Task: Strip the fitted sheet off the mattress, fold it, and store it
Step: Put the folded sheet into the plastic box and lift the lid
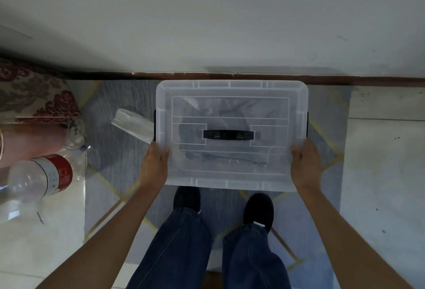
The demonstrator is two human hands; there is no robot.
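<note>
A translucent plastic storage box (pixel 232 180) with its lid on and a black handle (pixel 228 134) in the middle sits over a grey rug, close to the wall. Through the lid I make out folded grey-blue fabric, the sheet (pixel 220 155), inside. My left hand (pixel 154 162) grips the box's near left side, thumb on the lid. My right hand (pixel 307 163) grips the near right side the same way. Whether the box rests on the floor or is lifted is unclear.
A white folded paper or bag (pixel 133 124) lies left of the box. Clear plastic bottles (pixel 39 177) and a floral cushion (pixel 34 95) stand at the left. A brown skirting board (pixel 230 75) runs along the wall behind. My feet (pixel 258 210) stand on the rug (pixel 115 132).
</note>
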